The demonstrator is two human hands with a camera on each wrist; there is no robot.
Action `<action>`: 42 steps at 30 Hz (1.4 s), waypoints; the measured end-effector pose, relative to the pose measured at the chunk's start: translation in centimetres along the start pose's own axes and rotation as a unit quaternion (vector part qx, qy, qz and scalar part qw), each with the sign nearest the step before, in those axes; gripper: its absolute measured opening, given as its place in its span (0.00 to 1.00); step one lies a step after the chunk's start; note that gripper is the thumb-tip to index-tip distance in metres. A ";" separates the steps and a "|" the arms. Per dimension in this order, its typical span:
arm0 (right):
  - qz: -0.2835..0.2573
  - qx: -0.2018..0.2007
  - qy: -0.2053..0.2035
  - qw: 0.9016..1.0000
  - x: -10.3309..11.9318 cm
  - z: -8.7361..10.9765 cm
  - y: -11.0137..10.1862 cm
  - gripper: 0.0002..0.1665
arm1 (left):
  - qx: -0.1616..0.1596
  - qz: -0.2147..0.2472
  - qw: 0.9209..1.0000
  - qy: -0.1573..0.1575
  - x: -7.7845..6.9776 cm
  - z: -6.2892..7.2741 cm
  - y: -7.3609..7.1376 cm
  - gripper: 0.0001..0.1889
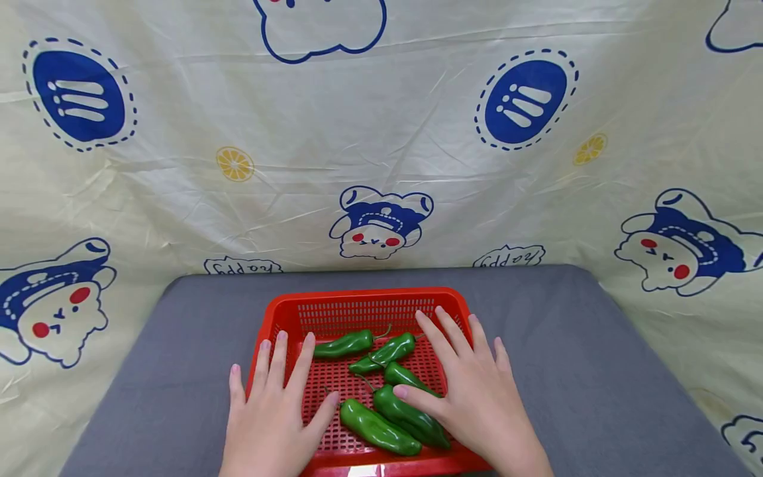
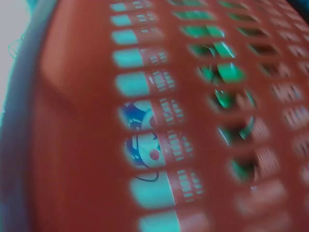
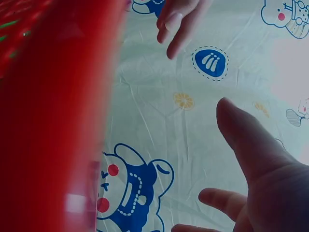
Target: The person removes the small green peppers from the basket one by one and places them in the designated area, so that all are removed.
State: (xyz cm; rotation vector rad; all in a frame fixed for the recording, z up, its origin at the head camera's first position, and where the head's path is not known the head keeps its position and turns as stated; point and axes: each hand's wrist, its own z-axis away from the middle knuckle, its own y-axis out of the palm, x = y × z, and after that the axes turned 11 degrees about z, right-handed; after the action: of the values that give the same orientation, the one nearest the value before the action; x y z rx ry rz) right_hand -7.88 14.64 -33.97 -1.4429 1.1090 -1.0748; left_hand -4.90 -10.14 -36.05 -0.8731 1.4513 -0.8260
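peppers (image 1: 379, 427) slant, the nearest pointing lower right

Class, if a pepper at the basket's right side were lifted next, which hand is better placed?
Probably the right hand: in the head view its thumb overlaps a green pepper, its fingers spread and holding nothing. The left hand is free, but lies at the opposite side of the basket.

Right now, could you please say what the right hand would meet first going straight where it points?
Probably the far rim of the red plastic basket; depth is unclear, so the right hand may pass above it toward the cream printed cloth.
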 end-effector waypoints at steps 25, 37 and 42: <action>-0.061 -0.003 -0.047 0.997 -2.1 0.2 -0.4 0.61 | 0.100 0.314 0.943 -0.036 8.0 1.4 1.1 0.60; -0.091 0.027 -0.026 0.995 -3.2 0.1 0.0 0.59 | 0.083 0.286 0.954 -0.034 9.2 1.5 1.8 0.70; -0.126 0.050 -0.035 0.990 -3.8 0.0 0.3 0.59 | 0.089 0.277 0.956 -0.039 9.1 1.5 1.8 0.72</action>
State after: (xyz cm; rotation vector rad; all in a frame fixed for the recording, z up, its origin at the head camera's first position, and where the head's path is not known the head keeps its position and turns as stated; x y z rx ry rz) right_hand -8.69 18.35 -34.60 -1.5569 0.8271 -1.2261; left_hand -3.78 -17.30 -42.00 -0.3258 1.4274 -0.4799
